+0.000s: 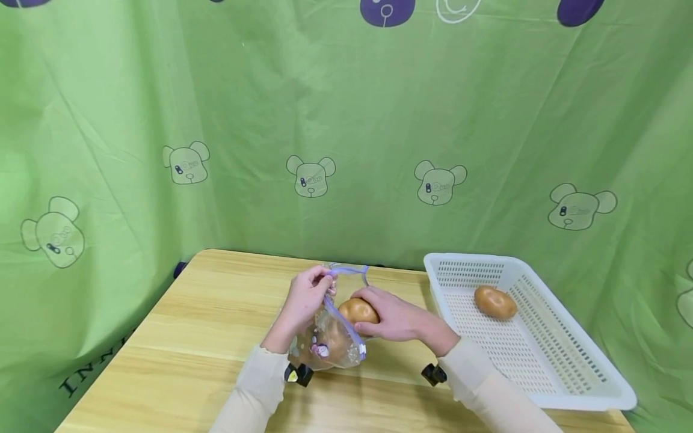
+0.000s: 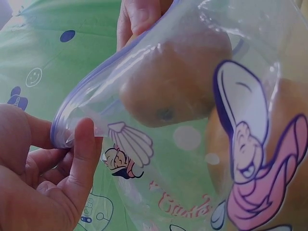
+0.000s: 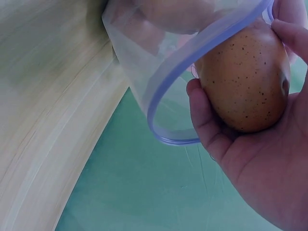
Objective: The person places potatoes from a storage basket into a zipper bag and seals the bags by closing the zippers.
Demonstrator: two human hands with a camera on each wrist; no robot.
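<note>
A clear zip bag with a purple zip edge and cartoon prints stands open-mouthed over the table. My left hand pinches its rim between thumb and fingers, as the left wrist view also shows. With curled fingers my right hand grips a brown speckled potato at the bag's mouth. Through the plastic in the left wrist view, that potato's lower end appears inside the rim. Lower in the bag lies at least one more potato, partly hidden by the prints.
To the right, a white perforated plastic basket holds one potato. Beneath everything is a light wooden table. A green curtain with bear prints hangs behind the table's far edge.
</note>
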